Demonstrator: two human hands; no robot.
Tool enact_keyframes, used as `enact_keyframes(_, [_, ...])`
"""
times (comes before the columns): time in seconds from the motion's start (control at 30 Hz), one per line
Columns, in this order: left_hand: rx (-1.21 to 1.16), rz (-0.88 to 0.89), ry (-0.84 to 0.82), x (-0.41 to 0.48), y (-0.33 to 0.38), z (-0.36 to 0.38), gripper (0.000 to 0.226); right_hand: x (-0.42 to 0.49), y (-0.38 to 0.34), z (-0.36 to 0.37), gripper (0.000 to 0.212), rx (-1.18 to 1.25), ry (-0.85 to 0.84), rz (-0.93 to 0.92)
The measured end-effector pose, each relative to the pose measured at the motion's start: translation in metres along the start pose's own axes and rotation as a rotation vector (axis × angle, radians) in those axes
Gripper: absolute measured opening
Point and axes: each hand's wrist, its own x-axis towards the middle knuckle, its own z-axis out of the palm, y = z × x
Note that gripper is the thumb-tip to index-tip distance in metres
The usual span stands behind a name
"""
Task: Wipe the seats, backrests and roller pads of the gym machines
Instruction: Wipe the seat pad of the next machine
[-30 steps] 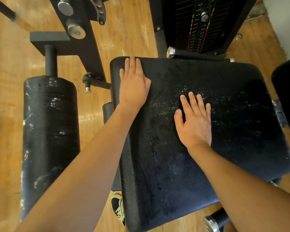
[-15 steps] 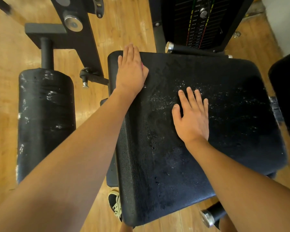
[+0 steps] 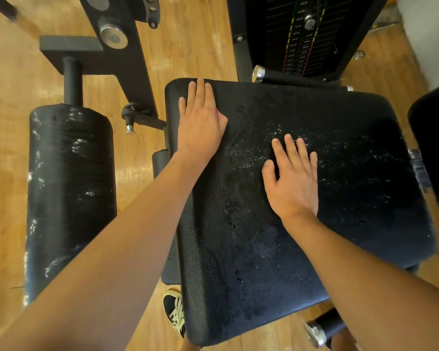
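A black padded seat (image 3: 276, 249) fills the middle of the view, its surface wet and flecked with white droplets. My left hand (image 3: 200, 122) lies flat on its far left corner, fingers straight, fingertips at the far edge. A sliver of something pink (image 3: 217, 113) peeks out from under the thumb side; I cannot tell what it is. My right hand (image 3: 293, 181) rests flat on the middle of the seat, fingers straight and slightly spread. A black roller pad (image 3: 69, 193) with white scuffs stands to the left of the seat.
The black machine frame (image 3: 127, 59) with its pop-pin rises at the far left. A weight stack (image 3: 302, 36) stands behind the seat. Chrome-capped handles (image 3: 260, 72) sit at the far edge and near right. Another black pad (image 3: 433, 148) is at the right. My shoe (image 3: 174, 312) is on the wooden floor.
My left hand slid forward past the seat's far edge, then drew back a little to the edge. My right hand has stayed pressed on the middle of the seat.
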Motion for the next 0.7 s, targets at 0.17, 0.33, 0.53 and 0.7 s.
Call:
enact_keyframes(0.17, [-0.007, -0.012, -0.010, 0.003, 0.001, -0.001, 0.063, 0.000, 0.001, 0.000, 0.058, -0.007, -0.002, -0.001])
enact_keyframes(0.33, [-0.053, -0.010, 0.013, -0.031, 0.005, 0.003, 0.064, 0.000, -0.001, 0.000, 0.060, 0.004, 0.008, -0.004])
enact_keyframes(0.53, [-0.077, 0.016, 0.008, -0.058, 0.006, 0.006, 0.062, -0.001, 0.000, 0.000, 0.057, 0.016, 0.020, -0.003])
enact_keyframes(0.7, [-0.048, 0.069, -0.029, -0.038, 0.000, -0.001, 0.062, -0.001, 0.000, 0.000, 0.056, 0.011, 0.017, -0.004])
